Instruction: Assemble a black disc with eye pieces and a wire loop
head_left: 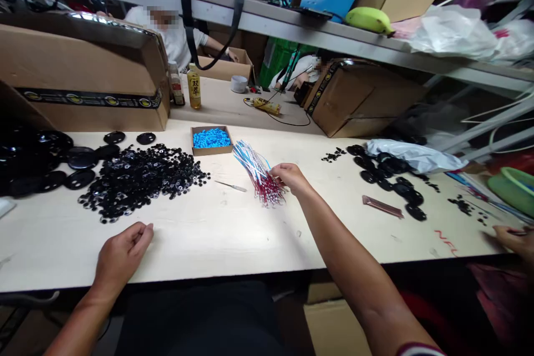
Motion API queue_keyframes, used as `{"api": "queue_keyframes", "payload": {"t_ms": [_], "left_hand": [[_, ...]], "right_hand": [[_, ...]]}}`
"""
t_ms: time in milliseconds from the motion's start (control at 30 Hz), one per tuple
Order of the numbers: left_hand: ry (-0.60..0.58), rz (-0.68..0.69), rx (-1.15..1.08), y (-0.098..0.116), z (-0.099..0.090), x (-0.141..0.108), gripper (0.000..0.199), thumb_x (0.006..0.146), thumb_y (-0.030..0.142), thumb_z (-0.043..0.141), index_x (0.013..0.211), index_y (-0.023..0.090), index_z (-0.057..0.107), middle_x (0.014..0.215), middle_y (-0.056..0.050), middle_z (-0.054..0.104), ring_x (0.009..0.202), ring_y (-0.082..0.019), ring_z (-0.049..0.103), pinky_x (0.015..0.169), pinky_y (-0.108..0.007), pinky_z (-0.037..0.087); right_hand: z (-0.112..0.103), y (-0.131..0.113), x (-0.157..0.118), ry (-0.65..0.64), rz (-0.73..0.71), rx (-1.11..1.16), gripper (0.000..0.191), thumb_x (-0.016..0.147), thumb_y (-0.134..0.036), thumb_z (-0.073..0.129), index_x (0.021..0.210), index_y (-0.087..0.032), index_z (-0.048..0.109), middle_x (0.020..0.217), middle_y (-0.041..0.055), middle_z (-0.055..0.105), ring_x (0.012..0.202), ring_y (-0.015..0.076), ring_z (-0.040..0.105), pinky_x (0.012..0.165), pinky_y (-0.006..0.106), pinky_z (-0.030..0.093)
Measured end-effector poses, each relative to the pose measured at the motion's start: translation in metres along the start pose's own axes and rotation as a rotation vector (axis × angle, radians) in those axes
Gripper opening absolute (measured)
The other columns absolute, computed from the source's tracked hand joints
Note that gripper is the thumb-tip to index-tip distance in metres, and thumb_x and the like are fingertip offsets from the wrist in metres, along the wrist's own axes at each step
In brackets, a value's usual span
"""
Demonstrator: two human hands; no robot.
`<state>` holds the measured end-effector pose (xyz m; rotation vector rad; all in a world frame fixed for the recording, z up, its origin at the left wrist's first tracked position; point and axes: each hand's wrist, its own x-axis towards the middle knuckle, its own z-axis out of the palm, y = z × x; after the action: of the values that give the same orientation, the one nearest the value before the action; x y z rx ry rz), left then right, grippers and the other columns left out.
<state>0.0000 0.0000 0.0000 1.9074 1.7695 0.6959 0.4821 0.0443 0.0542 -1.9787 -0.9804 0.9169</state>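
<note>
A bundle of thin white, blue and dark red wires [253, 166] lies on the table, its dark red ends with pale tips fanned toward me. At the bundle's right edge, my right hand [292, 178] pinches wire between thumb and fingers; how many strands cannot be told. My left hand [124, 253] rests near the table's front edge with fingers curled and thumb against them; anything inside is hidden. Beyond it spreads a heap of small black round parts [144, 178]. A thin pointed tool [231, 185] lies left of the wires. Behind it sits a shallow cardboard tray of blue pieces [211, 138].
Larger black discs [81, 158] lie at the left, more black discs [386, 169] at the right near a brown wrapped stick [382, 207]. Cardboard boxes [83, 72] and a drink bottle [194, 86] stand behind. Another person's hand [515, 239] is at the right edge. A shelf [267, 19] crosses above.
</note>
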Motion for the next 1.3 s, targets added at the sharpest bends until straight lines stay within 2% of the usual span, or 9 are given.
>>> {"api": "queue_keyframes", "payload": {"t_ms": [133,300,533,700,767,900,1033,1233,1300], "left_hand": [[0.013,0.021,-0.036,0.002,-0.001,0.0,0.043,0.092,0.055,0.053,0.065,0.022,0.052,0.058,0.005,0.038,0.056,-0.013,0.037,0.06,-0.027,0.034],[0.014,-0.002,-0.053,0.004,-0.002,-0.001,0.041,0.091,0.054,0.054,0.064,0.022,0.054,0.057,0.005,0.039,0.055,-0.014,0.038,0.059,-0.028,0.034],[0.055,0.056,-0.153,0.009,0.0,-0.003,0.04,0.094,0.049,0.056,0.063,0.022,0.053,0.056,0.005,0.041,0.055,-0.014,0.039,0.058,-0.028,0.032],[0.065,0.053,-0.141,0.008,0.002,-0.003,0.041,0.096,0.047,0.055,0.063,0.023,0.048,0.056,0.005,0.039,0.055,-0.013,0.038,0.059,-0.028,0.032],[0.063,0.055,-0.138,0.007,0.002,-0.003,0.041,0.096,0.046,0.055,0.063,0.023,0.048,0.056,0.005,0.039,0.055,-0.013,0.038,0.059,-0.028,0.032],[0.059,0.065,-0.148,0.008,0.0,-0.003,0.04,0.096,0.045,0.055,0.063,0.023,0.048,0.056,0.005,0.04,0.056,-0.013,0.039,0.059,-0.028,0.032],[0.066,0.063,-0.169,0.009,-0.001,-0.004,0.041,0.095,0.045,0.057,0.063,0.023,0.048,0.056,0.005,0.038,0.055,-0.013,0.037,0.059,-0.028,0.03],[0.06,0.043,-0.199,0.009,0.0,-0.003,0.04,0.093,0.044,0.06,0.062,0.023,0.047,0.056,0.005,0.038,0.056,-0.013,0.036,0.06,-0.029,0.029],[0.057,0.033,-0.211,0.01,0.0,-0.004,0.039,0.092,0.044,0.061,0.062,0.022,0.048,0.056,0.005,0.038,0.056,-0.013,0.036,0.06,-0.029,0.029]], "right_hand": [[-0.005,-0.01,-0.009,-0.056,0.077,0.1,0.01,0.081,-0.021,0.076,0.077,-0.016,0.068,0.057,-0.0039,0.058,0.049,0.0097,0.051,0.049,0.021,0.043],[-0.011,-0.016,-0.017,-0.022,0.095,0.152,0.011,0.069,-0.019,0.078,0.079,-0.015,0.074,0.064,0.0,0.066,0.05,0.0091,0.052,0.049,0.021,0.045],[-0.02,-0.031,-0.04,0.138,-0.03,0.174,0.014,0.068,-0.024,0.078,0.077,-0.016,0.072,0.066,-0.0002,0.064,0.053,0.0099,0.055,0.047,0.021,0.045],[-0.007,-0.032,-0.066,0.115,-0.095,0.163,0.019,0.064,-0.03,0.082,0.077,-0.017,0.076,0.066,0.001,0.066,0.049,0.0107,0.051,0.044,0.024,0.042],[-0.001,-0.027,-0.069,0.211,-0.177,0.061,0.021,0.068,-0.034,0.08,0.081,-0.017,0.078,0.066,0.0017,0.067,0.051,0.0134,0.054,0.047,0.026,0.045],[-0.001,-0.014,-0.059,0.47,-0.406,-0.19,0.024,0.077,-0.038,0.074,0.09,-0.019,0.082,0.075,0.0039,0.073,0.063,0.0182,0.065,0.062,0.03,0.056],[-0.008,-0.004,-0.038,0.41,-0.327,-0.083,0.032,0.079,-0.043,0.072,0.095,-0.016,0.08,0.071,0.004,0.071,0.056,0.0184,0.063,0.053,0.029,0.054],[-0.012,0.003,-0.02,0.461,-0.347,-0.144,0.03,0.077,-0.041,0.071,0.091,-0.016,0.081,0.076,0.0065,0.074,0.063,0.0207,0.066,0.057,0.031,0.054],[-0.011,0.001,-0.02,0.404,-0.366,-0.166,0.024,0.074,-0.037,0.074,0.086,-0.018,0.081,0.077,0.0066,0.075,0.069,0.0219,0.068,0.062,0.03,0.054]]}}
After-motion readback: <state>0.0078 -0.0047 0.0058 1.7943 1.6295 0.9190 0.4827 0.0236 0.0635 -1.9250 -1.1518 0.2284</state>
